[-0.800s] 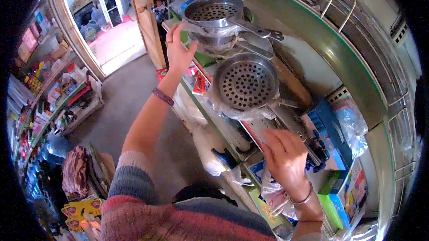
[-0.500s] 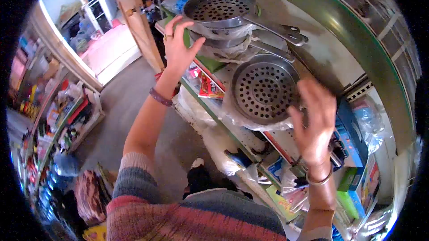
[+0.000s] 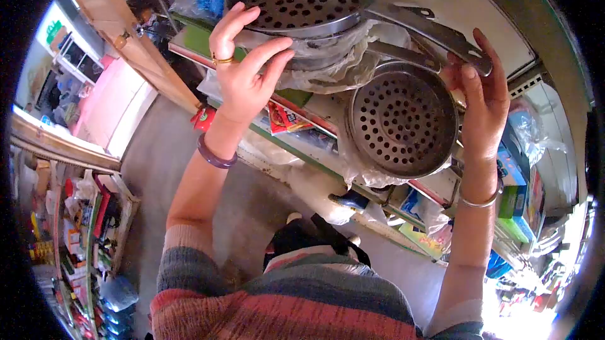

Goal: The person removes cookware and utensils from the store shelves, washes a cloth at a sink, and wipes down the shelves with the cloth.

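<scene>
On the shelf [image 3: 326,108], the top pan [image 3: 305,1] sits stacked, its handle [image 3: 428,32] roughly parallel to the front edge, pointing right. I have the left hand [image 3: 241,85] half open at the rim; the right hand [image 3: 481,103] curls at the handle's tip, firmness unclear. Another pan [image 3: 403,121] crowds just beside; a narrow bare strip separates them.

one head cam, worn up top, looks fwd & down, arm's-length close; no 2nd view.
</scene>
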Demonstrator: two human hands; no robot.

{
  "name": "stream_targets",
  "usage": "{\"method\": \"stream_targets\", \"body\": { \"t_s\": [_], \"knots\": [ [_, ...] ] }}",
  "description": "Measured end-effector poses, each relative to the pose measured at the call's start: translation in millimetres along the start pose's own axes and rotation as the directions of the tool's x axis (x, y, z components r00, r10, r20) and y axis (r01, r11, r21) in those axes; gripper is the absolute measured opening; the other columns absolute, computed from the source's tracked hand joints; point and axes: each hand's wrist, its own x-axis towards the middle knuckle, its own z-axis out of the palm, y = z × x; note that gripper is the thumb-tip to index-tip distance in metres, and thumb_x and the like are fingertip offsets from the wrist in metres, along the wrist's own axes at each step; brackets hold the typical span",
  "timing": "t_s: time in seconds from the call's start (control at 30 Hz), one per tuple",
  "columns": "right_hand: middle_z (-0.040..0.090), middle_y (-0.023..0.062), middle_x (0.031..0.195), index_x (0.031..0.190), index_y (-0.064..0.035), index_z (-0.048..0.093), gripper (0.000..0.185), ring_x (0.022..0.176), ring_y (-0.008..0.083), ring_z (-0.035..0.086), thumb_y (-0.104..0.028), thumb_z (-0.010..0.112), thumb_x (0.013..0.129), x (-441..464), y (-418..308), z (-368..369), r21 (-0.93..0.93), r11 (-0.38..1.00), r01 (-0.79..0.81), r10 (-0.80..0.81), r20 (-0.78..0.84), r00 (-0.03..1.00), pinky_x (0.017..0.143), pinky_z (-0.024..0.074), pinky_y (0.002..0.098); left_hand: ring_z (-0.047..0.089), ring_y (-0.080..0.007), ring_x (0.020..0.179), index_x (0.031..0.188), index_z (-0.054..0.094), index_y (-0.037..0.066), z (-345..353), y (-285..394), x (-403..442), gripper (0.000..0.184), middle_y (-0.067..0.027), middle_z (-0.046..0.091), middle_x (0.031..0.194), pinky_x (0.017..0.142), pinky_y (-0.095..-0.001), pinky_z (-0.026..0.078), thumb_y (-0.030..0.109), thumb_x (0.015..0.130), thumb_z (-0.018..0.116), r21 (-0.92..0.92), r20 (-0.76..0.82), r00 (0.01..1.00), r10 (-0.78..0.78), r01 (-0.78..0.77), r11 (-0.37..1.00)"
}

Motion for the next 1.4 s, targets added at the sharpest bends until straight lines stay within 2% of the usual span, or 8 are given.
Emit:
{"method": "stream_targets", "body": {
  "t_s": [0.13, 0.43, 0.67, 0.77, 0.97, 1.27, 1.37, 1.4],
  "knots": [
    [0.063, 0.0054, 0.089, 0.128, -0.0030, 0.045, 0.042, 0.078, 0.0093, 0.058, -0.016, 0.055, 0.089, 2.0, -1.2, 3.5, 0.075, 0.995, -0.059, 0.060, -0.023, 0.998, 0.067, 0.0459, 0.0208, 0.043, -0.0305, 0.116, 0.085, 0.071, 0.018, 1.9, -7.3, -6.0, 0.026, -0.0076, 0.048, 0.120, 0.096, -0.0401, 0.036, 0.011, 0.061, 0.078, -0.012, -0.039, 0.997, 0.071, -0.072, 0.997],
    [0.063, 0.0088, 0.096, 0.129, -0.0064, 0.044, 0.042, 0.082, 0.0115, 0.060, -0.019, 0.053, 0.091, 9.0, -3.0, -1.4, 0.089, 0.988, -0.122, 0.122, 0.005, 0.993, 0.079, 0.0513, 0.0277, 0.030, -0.0287, 0.125, 0.077, 0.069, 0.026, 15.3, 7.6, 4.2, 0.019, -0.0016, 0.047, 0.126, 0.103, -0.0513, 0.016, 0.019, 0.061, 0.077, 0.133, 0.003, 0.999, 0.048, -0.048, 0.990],
    [0.063, 0.0081, 0.095, 0.129, -0.0068, 0.045, 0.040, 0.082, 0.0100, 0.059, -0.019, 0.053, 0.091, 9.6, -6.4, -2.2, 0.043, 0.989, -0.139, 0.139, 0.004, 0.990, 0.078, 0.0497, 0.0243, 0.039, -0.0309, 0.119, 0.073, 0.069, 0.020, 19.0, 0.1, 1.7, 0.013, -0.0049, 0.050, 0.121, 0.103, -0.0475, 0.024, 0.015, 0.063, 0.076, 0.097, 0.040, 0.991, 0.124, -0.127, 0.987],
    [0.064, 0.0072, 0.095, 0.129, -0.0080, 0.046, 0.041, 0.081, 0.0085, 0.059, -0.020, 0.053, 0.091, 10.9, -3.1, -3.4, 0.057, 0.993, -0.099, 0.098, 0.018, 0.995, 0.074, 0.0479, 0.0210, 0.037, -0.0297, 0.120, 0.076, 0.068, 0.021, 18.3, -4.2, -0.8, 0.018, -0.0043, 0.050, 0.121, 0.102, -0.0463, 0.022, 0.012, 0.062, 0.075, 0.051, 0.045, 0.991, 0.124, -0.126, 0.991],
    [0.064, 0.0072, 0.095, 0.128, -0.0074, 0.046, 0.040, 0.081, 0.0084, 0.059, -0.021, 0.053, 0.091, 15.2, -2.6, -1.3, 0.049, 0.990, -0.133, 0.134, -0.028, 0.991, 0.072, 0.0481, 0.0211, 0.043, -0.0327, 0.116, 0.091, 0.063, 0.009, 21.0, 3.4, 10.3, 0.029, -0.0123, 0.045, 0.123, 0.098, -0.0409, 0.035, 0.011, 0.065, 0.077, 0.098, 0.037, 0.994, 0.101, -0.104, 0.990],
    [0.063, 0.0091, 0.096, 0.126, -0.0051, 0.048, 0.037, 0.080, 0.0087, 0.059, -0.017, 0.051, 0.091, 21.3, 5.6, -3.4, 0.119, 0.985, -0.122, 0.127, -0.042, 0.991, 0.071, 0.0477, 0.0197, 0.051, -0.0297, 0.109, 0.085, 0.063, 0.006, 22.1, -12.8, 5.0, 0.028, -0.0102, 0.049, 0.118, 0.093, -0.0403, 0.041, 0.004, 0.062, 0.077, -0.065, -0.155, 0.988, 0.012, -0.022, 0.998],
    [0.063, 0.0105, 0.097, 0.122, -0.0025, 0.050, 0.035, 0.080, 0.0105, 0.059, -0.016, 0.052, 0.090, 26.8, -0.6, -5.7, 0.038, 0.993, -0.116, 0.117, -0.026, 0.993, 0.068, 0.0474, 0.0210, 0.052, -0.0291, 0.109, 0.086, 0.063, 0.006, 20.0, -20.1, 4.5, 0.028, -0.0092, 0.051, 0.115, 0.092, -0.0404, 0.041, 0.004, 0.062, 0.078, -0.010, -0.115, 0.987, 0.109, -0.111, 0.994],
    [0.064, 0.0103, 0.097, 0.120, -0.0032, 0.051, 0.034, 0.080, 0.0111, 0.059, -0.015, 0.053, 0.088, 30.6, -6.4, -8.4, -0.132, 0.986, -0.097, 0.100, 0.016, 0.995, 0.068, 0.0474, 0.0223, 0.052, -0.0296, 0.108, 0.089, 0.065, 0.007, 20.7, -21.8, 4.0, 0.029, -0.0088, 0.053, 0.113, 0.093, -0.0409, 0.041, 0.004, 0.062, 0.077, -0.023, -0.127, 0.985, 0.120, -0.124, 0.992]
  ]
}}
